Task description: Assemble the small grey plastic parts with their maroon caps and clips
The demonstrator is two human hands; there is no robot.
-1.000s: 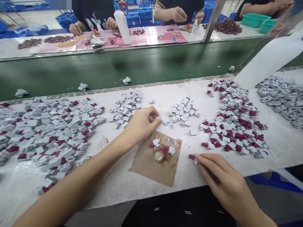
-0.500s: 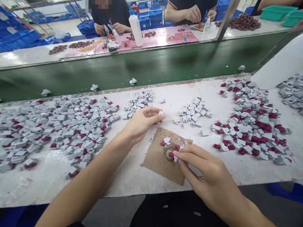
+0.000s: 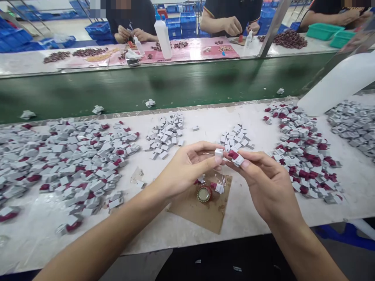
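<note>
Between thumb and fingers, my left hand (image 3: 195, 166) pinches a small grey block (image 3: 218, 153). Close to its right, my right hand (image 3: 260, 171) grips a maroon-and-grey piece (image 3: 236, 157), its maroon end facing the block. A narrow gap shows between the two parts. Below the hands lies a brown cardboard sheet (image 3: 202, 216) with wet spots. On it are a round bottle cap (image 3: 204, 193) and a maroon-and-grey piece (image 3: 217, 187); another piece is partly hidden behind my left fingers.
Mixed maroon-and-grey pieces form heaps at left (image 3: 67, 156) and right (image 3: 307, 156). Small grey block piles (image 3: 165, 134) lie behind my hands. A large white bottle (image 3: 336, 84) leans at right. Across the green divider (image 3: 175, 88), several people work at a bench.
My right hand has lifted from the bottle cap with its piece and come up beside my left hand. My left hand has moved right and slightly down. The view has shifted a little.
</note>
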